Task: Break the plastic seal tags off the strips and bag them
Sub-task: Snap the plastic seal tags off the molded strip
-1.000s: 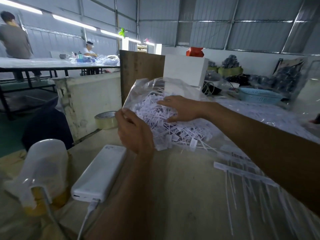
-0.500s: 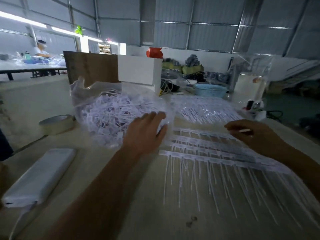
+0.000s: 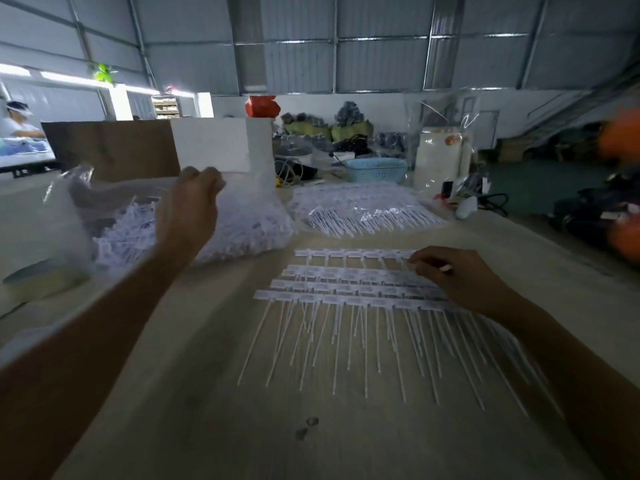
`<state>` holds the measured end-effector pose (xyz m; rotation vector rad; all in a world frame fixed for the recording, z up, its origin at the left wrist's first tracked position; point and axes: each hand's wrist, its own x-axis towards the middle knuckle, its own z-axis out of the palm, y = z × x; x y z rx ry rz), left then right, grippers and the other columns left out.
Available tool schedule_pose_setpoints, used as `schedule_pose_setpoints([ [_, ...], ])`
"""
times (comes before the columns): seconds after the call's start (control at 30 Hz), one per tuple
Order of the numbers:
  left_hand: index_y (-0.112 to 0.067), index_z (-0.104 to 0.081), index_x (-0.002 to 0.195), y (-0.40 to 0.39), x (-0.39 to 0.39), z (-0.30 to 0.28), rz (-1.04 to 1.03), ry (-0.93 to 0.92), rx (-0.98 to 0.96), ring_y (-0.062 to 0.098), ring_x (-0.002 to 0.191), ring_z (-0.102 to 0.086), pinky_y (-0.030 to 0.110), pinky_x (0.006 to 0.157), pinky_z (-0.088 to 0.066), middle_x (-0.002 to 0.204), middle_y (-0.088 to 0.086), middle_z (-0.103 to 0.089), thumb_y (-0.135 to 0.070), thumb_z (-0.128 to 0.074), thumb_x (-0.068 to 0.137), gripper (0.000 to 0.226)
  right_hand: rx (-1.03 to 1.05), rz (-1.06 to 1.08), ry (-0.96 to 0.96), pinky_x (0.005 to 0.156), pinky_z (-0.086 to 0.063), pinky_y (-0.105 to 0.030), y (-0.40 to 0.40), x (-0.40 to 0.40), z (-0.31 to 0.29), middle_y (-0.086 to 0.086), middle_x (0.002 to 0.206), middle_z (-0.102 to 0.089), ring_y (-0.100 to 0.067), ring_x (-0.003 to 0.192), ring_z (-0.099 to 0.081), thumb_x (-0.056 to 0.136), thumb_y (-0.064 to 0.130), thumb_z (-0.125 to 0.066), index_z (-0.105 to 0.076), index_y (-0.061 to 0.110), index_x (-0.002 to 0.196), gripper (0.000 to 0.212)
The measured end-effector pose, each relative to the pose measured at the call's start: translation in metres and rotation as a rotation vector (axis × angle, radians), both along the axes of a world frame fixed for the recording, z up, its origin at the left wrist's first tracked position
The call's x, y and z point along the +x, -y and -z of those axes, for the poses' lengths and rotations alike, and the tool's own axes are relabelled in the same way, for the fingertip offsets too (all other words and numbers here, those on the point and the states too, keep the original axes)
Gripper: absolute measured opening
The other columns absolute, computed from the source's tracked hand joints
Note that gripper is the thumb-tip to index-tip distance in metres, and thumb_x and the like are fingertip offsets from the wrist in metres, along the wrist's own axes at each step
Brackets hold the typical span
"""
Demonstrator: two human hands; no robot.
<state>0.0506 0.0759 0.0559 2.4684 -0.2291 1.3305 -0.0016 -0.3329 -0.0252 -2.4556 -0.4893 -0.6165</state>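
Left hand (image 3: 188, 209) reaches forward over the clear bag (image 3: 242, 216) of loose white tags, its fingers curled at the bag's upper film, apparently pinching the plastic, though blur hides the exact grip. Right hand (image 3: 450, 275) rests on the right ends of the strips (image 3: 346, 282), fingers bent down onto them; whether it pinches a strip or only presses cannot be told. Four strips lie flat in rows on the table (image 3: 207, 410), each a band of tag heads with thin white tails pointing toward the person. The bag sits just left of the strips, bulging and partly open at the top. Behind the strips lies a wrapped bundle (image 3: 363, 209) of more strips. A tape roll (image 3: 45, 275) lies at the left edge. Farther back stand a white box (image 3: 211, 145), a brown board (image 3: 114, 147) and a blue basket (image 3: 375, 169).
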Motion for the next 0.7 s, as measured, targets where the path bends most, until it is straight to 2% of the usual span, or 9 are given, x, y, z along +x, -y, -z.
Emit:
schedule_pose_setpoints([
  [0.07, -0.005, -0.065, 0.102, -0.011, 0.006, -0.012, -0.019, 0.029, 0.154, 0.04, 0.08, -0.061, 0.046, 0.064, -0.05, 0.094, 0.023, -0.062, -0.014, -0.047, 0.101, 0.02, -0.005, -0.01, -0.004, 0.072, -0.041, 0.001, 0.001, -0.001, -0.001, 0.005, 0.095, -0.072, 0.003, 0.082, -0.061, 0.095, 0.006, -0.063, -0.074, 0.014, 0.102, 0.015],
  [0.13, -0.01, -0.066, 0.106, -0.013, 0.003, -0.001, -0.034, -0.038, 0.224, 0.042, 0.084, -0.064, 0.047, 0.069, -0.051, 0.095, 0.021, -0.067, -0.012, -0.048, 0.099, 0.02, -0.003, -0.006, -0.006, 0.071, -0.044, -0.004, 0.003, -0.002, -0.004, 0.008, 0.092, -0.071, 0.004, 0.078, -0.064, 0.096, 0.009, -0.062, -0.073, 0.019, 0.103, 0.016],
  [0.2, -0.013, -0.066, 0.113, -0.014, 0.0, 0.017, -0.065, -0.084, 0.308, 0.042, 0.085, -0.066, 0.05, 0.072, -0.052, 0.097, 0.022, -0.069, -0.008, -0.048, 0.098, 0.024, -0.039, -0.006, -0.012, 0.073, -0.051, -0.015, 0.003, -0.003, -0.005, 0.013, 0.088, -0.069, 0.002, 0.078, -0.065, 0.097, 0.011, -0.061, -0.072, 0.021, 0.107, 0.017],
  [0.27, -0.013, -0.066, 0.114, -0.025, 0.002, 0.018, -0.101, 0.018, 0.205, 0.046, 0.079, -0.066, 0.053, 0.07, -0.053, 0.093, 0.025, -0.07, -0.006, -0.047, 0.097, 0.026, -0.067, -0.019, -0.023, 0.073, -0.053, -0.022, 0.003, -0.004, -0.005, 0.02, 0.085, -0.066, 0.002, 0.078, -0.066, 0.097, 0.012, -0.06, -0.071, 0.022, 0.108, 0.018],
  [0.33, -0.02, -0.061, 0.114, -0.035, 0.006, 0.005, -0.157, 0.07, 0.051, 0.048, 0.08, -0.065, 0.054, 0.071, -0.052, 0.096, 0.023, -0.069, -0.015, -0.043, 0.1, 0.023, -0.08, -0.027, -0.021, 0.072, -0.053, -0.019, 0.003, -0.004, -0.005, 0.025, 0.084, -0.063, 0.006, 0.076, -0.064, 0.098, 0.013, -0.059, -0.07, 0.024, 0.109, 0.019],
  [0.43, -0.014, -0.061, 0.112, -0.036, 0.007, -0.002, -0.133, 0.077, 0.289, 0.049, 0.066, -0.062, 0.052, 0.061, -0.051, 0.085, 0.028, -0.067, -0.007, -0.048, 0.095, 0.022, -0.111, -0.028, -0.022, 0.075, -0.056, -0.027, 0.003, -0.004, -0.006, 0.024, 0.083, -0.062, 0.003, 0.077, -0.064, 0.098, 0.012, -0.058, -0.07, 0.021, 0.113, 0.021],
  [0.5, -0.013, -0.061, 0.111, -0.037, 0.005, -0.005, -0.157, 0.087, 0.246, 0.05, 0.067, -0.062, 0.051, 0.061, -0.05, 0.084, 0.029, -0.067, -0.012, -0.046, 0.098, 0.021, -0.124, -0.028, -0.032, 0.076, -0.057, -0.034, 0.005, -0.004, -0.005, 0.026, 0.082, -0.062, -0.004, 0.077, -0.067, 0.097, 0.013, -0.059, -0.071, 0.021, 0.114, 0.021],
  [0.6, -0.018, -0.062, 0.114, -0.035, 0.0, 0.01, -0.12, 0.008, 0.281, 0.048, 0.078, -0.065, 0.054, 0.068, -0.054, 0.092, 0.026, -0.069, -0.022, -0.042, 0.104, 0.023, -0.107, -0.029, -0.047, 0.076, -0.057, -0.036, 0.005, -0.004, -0.003, 0.019, 0.083, -0.067, -0.007, 0.077, -0.068, 0.097, 0.014, -0.06, -0.071, 0.022, 0.112, 0.02],
  [0.7, -0.016, -0.064, 0.119, -0.024, -0.017, 0.036, 0.001, 0.061, 0.346, 0.042, 0.073, -0.068, 0.05, 0.059, -0.055, 0.087, 0.023, -0.071, -0.032, -0.041, 0.104, 0.032, -0.083, -0.046, -0.05, 0.077, -0.055, -0.034, 0.001, -0.004, 0.0, 0.005, 0.091, -0.073, -0.009, 0.079, -0.067, 0.095, 0.012, -0.063, -0.072, 0.019, 0.111, 0.019],
])
